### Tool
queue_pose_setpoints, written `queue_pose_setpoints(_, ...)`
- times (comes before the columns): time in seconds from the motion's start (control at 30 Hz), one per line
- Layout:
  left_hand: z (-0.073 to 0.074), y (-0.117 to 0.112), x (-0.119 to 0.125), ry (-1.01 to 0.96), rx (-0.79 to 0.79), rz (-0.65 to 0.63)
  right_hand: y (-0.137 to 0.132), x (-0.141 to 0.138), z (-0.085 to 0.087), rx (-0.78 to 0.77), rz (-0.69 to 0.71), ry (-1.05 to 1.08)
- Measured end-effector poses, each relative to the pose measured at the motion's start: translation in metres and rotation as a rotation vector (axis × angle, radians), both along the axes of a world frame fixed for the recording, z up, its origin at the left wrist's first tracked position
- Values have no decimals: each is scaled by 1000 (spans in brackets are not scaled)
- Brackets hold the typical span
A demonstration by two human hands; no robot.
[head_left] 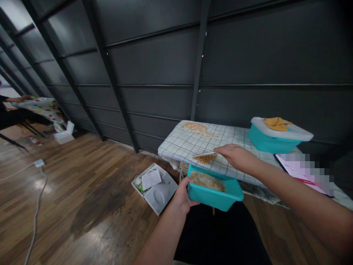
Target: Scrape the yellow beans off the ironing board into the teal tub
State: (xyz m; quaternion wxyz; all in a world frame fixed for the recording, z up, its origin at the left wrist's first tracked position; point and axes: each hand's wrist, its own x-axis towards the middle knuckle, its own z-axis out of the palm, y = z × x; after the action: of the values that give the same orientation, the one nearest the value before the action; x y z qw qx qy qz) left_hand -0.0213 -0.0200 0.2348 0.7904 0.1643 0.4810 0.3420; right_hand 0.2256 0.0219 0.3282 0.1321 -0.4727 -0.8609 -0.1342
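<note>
Grips the teal tub (pixel 213 198) in the left hand (pixel 182 197), just below the near edge of the desk (pixel 179 141), beans (pixel 206 180) inside. Pinches a white card (pixel 206 154) in the right hand (pixel 237 156) against a bean heap (pixel 205 159) on that edge.

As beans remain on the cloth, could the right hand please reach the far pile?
Probably yes: the right hand lies on the cloth, and bare cloth alone separates it from the far pile.
</note>
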Motion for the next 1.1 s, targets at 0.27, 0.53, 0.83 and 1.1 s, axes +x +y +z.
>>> queue_pose_setpoints(0.27,-1,-1,2,26,2,3,-16,2,-8,68,47,6)
queue_pose_setpoints(0.53,0,0,2,45,10,12,-10,2,-7,101,52,-36)
queue_pose_setpoints(0.83,-3,2,-1,50,12,-18,-31,1,-9,66,69,26)
queue_pose_setpoints(1.1,-2,1,-3,43,17,3,-60,1,-4,86,92,53)
